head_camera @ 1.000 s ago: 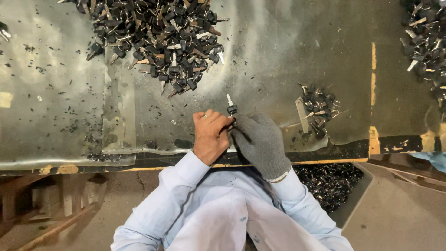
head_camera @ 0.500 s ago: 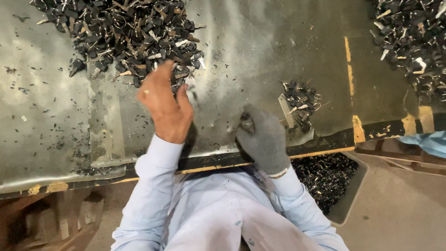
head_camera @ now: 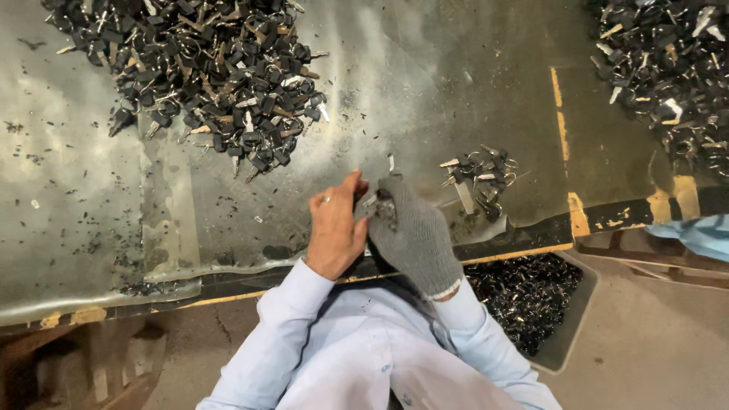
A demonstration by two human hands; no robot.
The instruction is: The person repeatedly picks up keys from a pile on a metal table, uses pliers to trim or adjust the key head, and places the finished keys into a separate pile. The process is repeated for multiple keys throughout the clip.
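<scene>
Though hard to judge exactly, probably early-to-middle going by the piles. Big heap of black-headed keys at 11 o'clock on the counter, looks barely dented. Small sorted-looking cluster at 3 o'clock of the hands, only a handful there. Bin of dark pieces below the counter edge at 4 o'clock, partly filled. Another heap way out at 1 o'clock, cut off by the frame, so no telling how big.

Bare left hand and gloved right hand pressed close together at centre, near the counter's front edge. Left with fingers curled and thumb up, pinching at something small; right closed around a small key piece, metal tip poking out on top. Where the two meet, mostly hidden by fingers and glove, so can't tell what exactly is being done to it. Also a bit of blue cloth at far 3 o'clock, cropped, can't say whose.
</scene>
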